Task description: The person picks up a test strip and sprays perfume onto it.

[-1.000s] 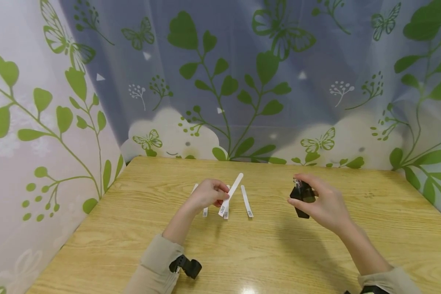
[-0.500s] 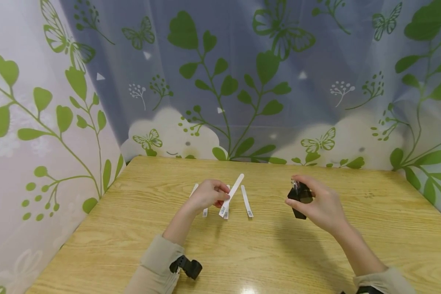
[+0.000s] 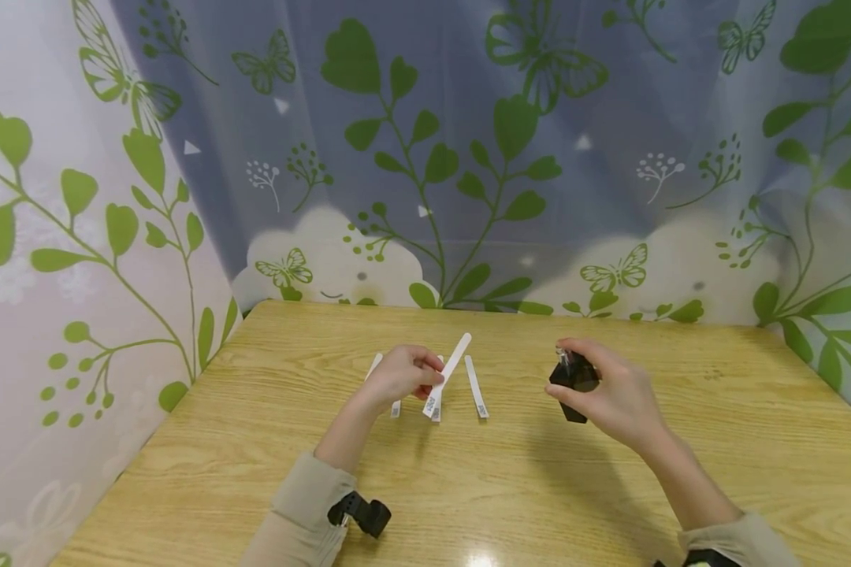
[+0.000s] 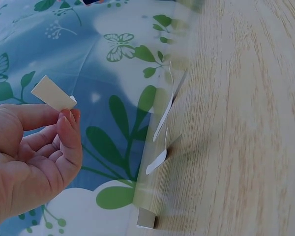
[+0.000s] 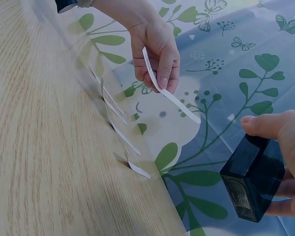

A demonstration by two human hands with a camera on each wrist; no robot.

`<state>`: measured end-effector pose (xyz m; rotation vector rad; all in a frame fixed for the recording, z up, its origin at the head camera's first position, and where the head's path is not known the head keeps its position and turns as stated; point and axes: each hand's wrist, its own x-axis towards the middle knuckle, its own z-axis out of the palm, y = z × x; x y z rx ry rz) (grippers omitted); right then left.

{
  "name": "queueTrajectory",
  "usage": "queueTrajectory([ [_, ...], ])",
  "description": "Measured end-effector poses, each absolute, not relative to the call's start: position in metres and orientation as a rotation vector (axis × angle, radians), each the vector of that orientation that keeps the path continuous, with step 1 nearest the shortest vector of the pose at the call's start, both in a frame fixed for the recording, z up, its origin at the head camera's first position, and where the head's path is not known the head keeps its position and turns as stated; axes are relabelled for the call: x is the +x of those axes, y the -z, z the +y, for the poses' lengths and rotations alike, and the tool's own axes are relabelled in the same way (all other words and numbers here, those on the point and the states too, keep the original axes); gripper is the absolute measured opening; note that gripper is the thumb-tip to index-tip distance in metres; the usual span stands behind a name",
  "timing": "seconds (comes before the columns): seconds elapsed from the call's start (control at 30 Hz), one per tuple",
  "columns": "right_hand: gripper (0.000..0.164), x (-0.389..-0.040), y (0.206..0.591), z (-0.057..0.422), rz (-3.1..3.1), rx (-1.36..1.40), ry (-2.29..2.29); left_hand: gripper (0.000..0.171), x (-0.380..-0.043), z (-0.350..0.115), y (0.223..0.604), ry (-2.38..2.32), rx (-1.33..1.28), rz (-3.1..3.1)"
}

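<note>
My left hand (image 3: 399,375) pinches a white perfume test strip (image 3: 458,355) between thumb and fingers, its rounded end pointing up and to the right. Dark print marks the strip's lower end. On the right, my right hand (image 3: 626,403) grips a black perfume bottle (image 3: 569,384), the index finger on top at the clear sprayer. The bottle is tilted and its nozzle end is towards the strip, with a gap between them. In the right wrist view the thumb lies along the dark glass bottle (image 5: 250,177), and the sprayer is hidden.
Several more test strips lie on the wooden table (image 3: 312,339), one strip (image 3: 477,387) right of the left hand and others partly under it. In the right wrist view these strips (image 5: 123,137) have bent-up ends. A patterned curtain (image 3: 425,157) hangs behind the table.
My right hand has moved slightly left with the perfume bottle, closer to the strip. The left hand and its test strip have stayed almost still.
</note>
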<state>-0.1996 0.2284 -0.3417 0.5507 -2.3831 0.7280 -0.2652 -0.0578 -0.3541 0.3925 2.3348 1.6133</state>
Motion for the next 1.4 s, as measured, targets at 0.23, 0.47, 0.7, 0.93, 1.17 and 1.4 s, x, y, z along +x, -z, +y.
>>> queueTrajectory([
  [0.23, 0.054, -0.199, 0.341, 0.228, -2.385, 0.553, -0.720, 0.014, -0.267, -0.057, 0.356, -1.611, 0.390, 2.338],
  [0.47, 0.053, -0.198, 0.341, 0.230, -2.388, 0.540, -0.738, 0.013, -0.267, -0.056, 0.355, -1.601, 0.380, 2.336],
  [0.7, 0.052, -0.196, 0.339, 0.231, -2.414, 0.517, -0.819, 0.013, -0.266, -0.055, 0.354, -1.610, 0.366, 2.332],
  [0.93, 0.055, -0.194, 0.337, 0.235, -2.472, 0.495, -0.923, 0.013, -0.265, -0.055, 0.353, -1.616, 0.363, 2.340],
  [1.17, 0.056, -0.196, 0.340, 0.239, -2.476, 0.489, -0.940, 0.013, -0.266, -0.059, 0.356, -1.633, 0.379, 2.348],
  [1.4, 0.057, -0.196, 0.340, 0.241, -2.489, 0.467, -0.960, 0.011, -0.266, -0.064, 0.355, -1.669, 0.358, 2.327],
])
